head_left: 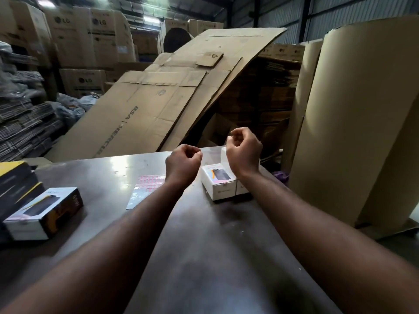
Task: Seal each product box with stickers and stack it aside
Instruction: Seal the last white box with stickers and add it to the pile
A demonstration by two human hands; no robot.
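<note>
White box (217, 181) near tightly curled fingers (240, 135).

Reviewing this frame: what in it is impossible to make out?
Head view, hands: whether the left hand or right hand pinches a sticker; the curled fingers face away.
Second box beside the white box: mostly hidden by the right wrist.
White box's print: too small and blurred.
Dark boxes: cut off by the left edge.

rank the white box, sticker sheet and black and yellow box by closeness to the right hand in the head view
1. white box, just under the right hand
2. sticker sheet, mid-table, to its left
3. black and yellow box, far left
</note>
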